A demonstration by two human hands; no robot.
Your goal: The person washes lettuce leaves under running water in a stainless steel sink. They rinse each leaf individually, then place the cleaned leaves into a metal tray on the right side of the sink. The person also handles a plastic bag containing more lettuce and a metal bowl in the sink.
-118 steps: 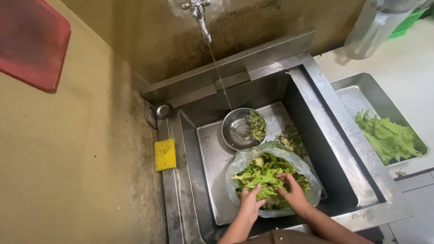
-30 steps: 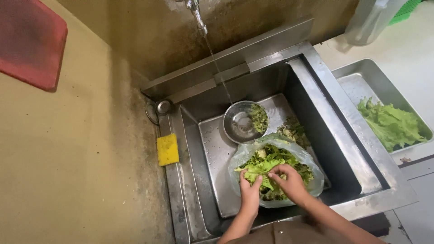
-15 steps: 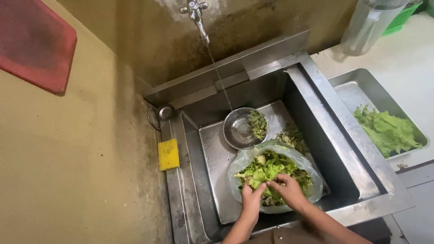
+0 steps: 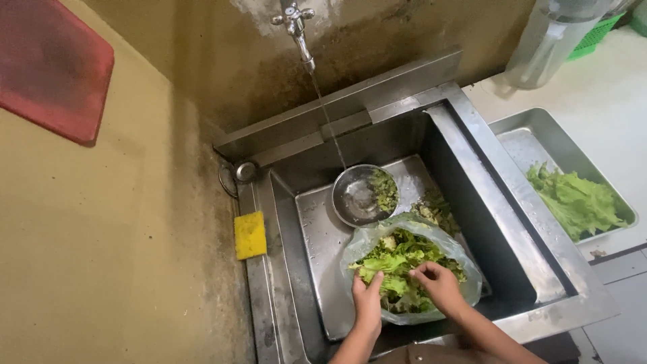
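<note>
Stained walls close in a steel sink (image 4: pixel 532 266) where a clear plastic bag (image 4: pixel 465 266) of lettuce leaves (image 4: pixel 397 259) sits in the basin. Left hand (image 4: pixel 368 298) grips the bag's near rim, fingers curled shut over the plastic. Right hand (image 4: pixel 439 284) rests on the greens, fingers (image 4: pixel 423 273) bent and seemingly pinching a leaf, though the grip is hard to make out. Just behind the bag, a round metal bowl (image 4: pixel 357 199) catches a thin stream from the tap (image 4: pixel 296 23). A yellow sponge (image 4: pixel 250 235) lies on the sink's left ledge. More lettuce fills a steel tray (image 4: pixel 532 145) on the worktop (image 4: pixel 606 87) to the right.
</note>
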